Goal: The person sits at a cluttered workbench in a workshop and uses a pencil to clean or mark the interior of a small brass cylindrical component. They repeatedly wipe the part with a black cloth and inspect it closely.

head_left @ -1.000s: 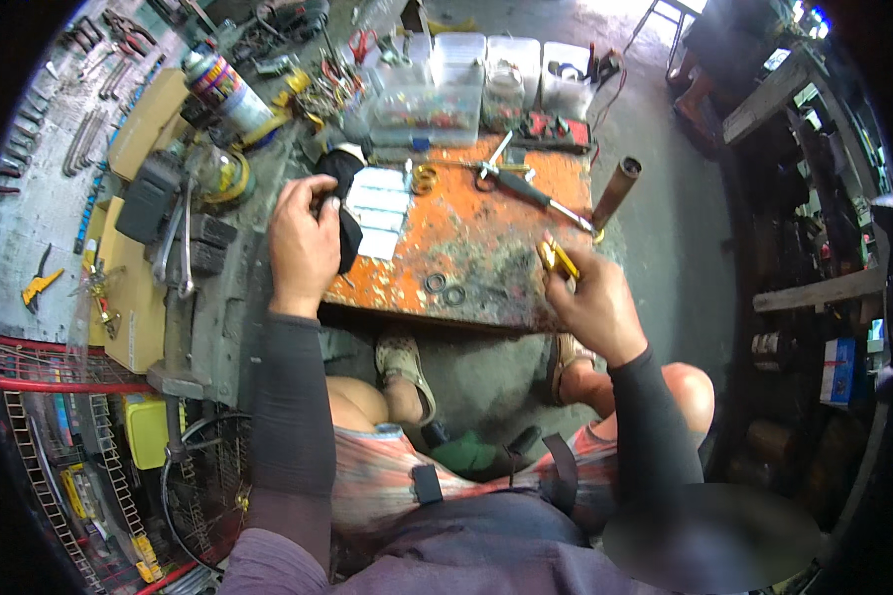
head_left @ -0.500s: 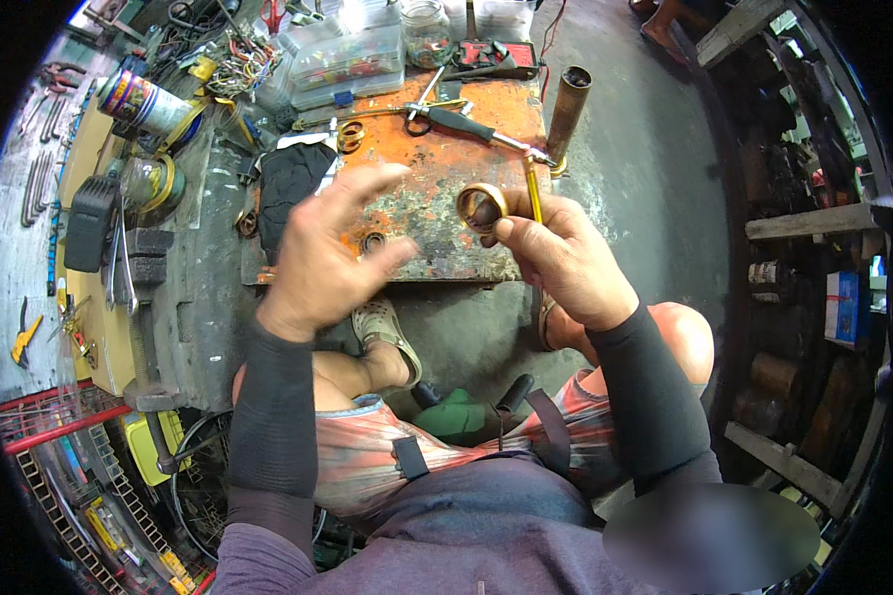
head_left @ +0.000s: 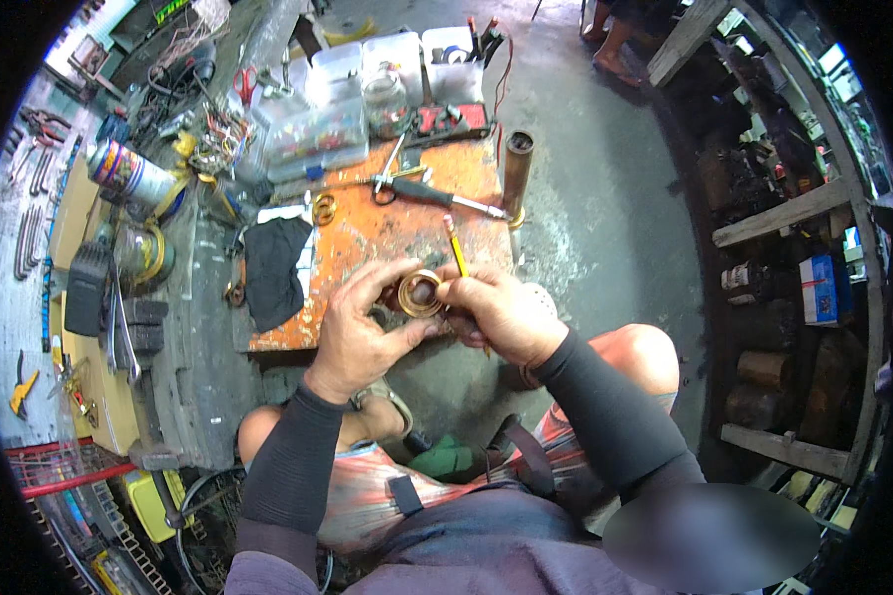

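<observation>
Orange worktable (head_left: 362, 236), black cloth (head_left: 275, 270), tube (head_left: 517, 169), held brass ring (head_left: 405, 296)

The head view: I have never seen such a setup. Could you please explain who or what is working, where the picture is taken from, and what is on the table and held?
No machine is here: a person works bare-handed, so each grip is a hand. The camera, the left one of two, is worn on the head and looks down; its fisheye lens bends straight edges toward the rim. Picture left is the person's left.

The left grip and right grip hold a brass-coloured ring between them; the right one also holds a yellow pencil. On the worn orange tabletop are a black cloth, more brass-coloured rings and a black-handled metal tool. At the far end sits a clear plastic box of small parts.
</observation>
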Tool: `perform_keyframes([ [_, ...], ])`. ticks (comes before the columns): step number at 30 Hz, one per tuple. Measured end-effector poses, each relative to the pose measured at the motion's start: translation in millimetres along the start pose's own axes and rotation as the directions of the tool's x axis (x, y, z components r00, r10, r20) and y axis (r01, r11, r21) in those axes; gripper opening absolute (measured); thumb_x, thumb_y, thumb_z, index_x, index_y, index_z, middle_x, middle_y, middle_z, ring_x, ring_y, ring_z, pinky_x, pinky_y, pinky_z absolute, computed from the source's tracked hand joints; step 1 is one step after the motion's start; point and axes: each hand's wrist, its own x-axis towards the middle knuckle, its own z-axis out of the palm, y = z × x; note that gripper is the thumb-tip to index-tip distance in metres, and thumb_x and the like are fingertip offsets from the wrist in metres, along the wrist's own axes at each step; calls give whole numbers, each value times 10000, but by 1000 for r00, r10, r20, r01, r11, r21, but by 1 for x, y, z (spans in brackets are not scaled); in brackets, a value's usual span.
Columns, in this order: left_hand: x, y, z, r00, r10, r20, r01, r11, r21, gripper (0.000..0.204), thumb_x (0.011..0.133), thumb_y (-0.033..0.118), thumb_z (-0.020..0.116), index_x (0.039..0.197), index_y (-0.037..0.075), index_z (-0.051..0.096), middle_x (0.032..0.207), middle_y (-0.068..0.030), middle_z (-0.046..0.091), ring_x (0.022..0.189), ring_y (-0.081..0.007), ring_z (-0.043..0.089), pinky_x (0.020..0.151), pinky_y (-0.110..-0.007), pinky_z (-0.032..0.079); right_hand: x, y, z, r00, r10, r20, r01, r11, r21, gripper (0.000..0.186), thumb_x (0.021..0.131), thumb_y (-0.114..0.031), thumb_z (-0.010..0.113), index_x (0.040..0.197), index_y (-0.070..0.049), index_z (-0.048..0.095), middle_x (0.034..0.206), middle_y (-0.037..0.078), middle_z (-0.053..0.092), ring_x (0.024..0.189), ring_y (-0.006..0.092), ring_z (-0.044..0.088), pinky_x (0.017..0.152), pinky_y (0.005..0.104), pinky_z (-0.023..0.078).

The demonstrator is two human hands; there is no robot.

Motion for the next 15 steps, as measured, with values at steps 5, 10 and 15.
perform_keyframes([
  [5, 5, -14, -3, 999, -39, -8, 37, 989, -140, 725, 798, 304, 1035, 1365, -28, 731, 1228, -88, 729, 1116, -189, 742, 984, -329, 599, 12, 3, -4, 999, 28, 44, -28, 999, 18, 268, 1145, -295, 585, 1033, -77, 695, 663, -32, 538, 497, 79, 436, 471, 273, 343],
  [10, 8, -5, -10, 997, -70, -44, 60, 981, -185, 713, 845, 482, 986, 1281, -41, 779, 1161, -116, 756, 1073, -207, 753, 942, -341, 603, 14, -2, 0, 996, 10, 84, -9, 1000, -8, 372, 1156, -355, 586, 941, -76, 705, 632, -38, 536, 487, 75, 435, 459, 279, 323],
  [15, 7, -10, -15, 998, -25, -54, 18, 992, -126, 649, 866, 445, 976, 1253, -40, 784, 1096, -102, 777, 983, -181, 755, 851, -318, 604, 14, -6, 6, 994, 45, 105, -42, 999, -33, 379, 1170, -363, 551, 947, -74, 651, 614, -25, 456, 495, 94, 357, 486, 303, 300],
])
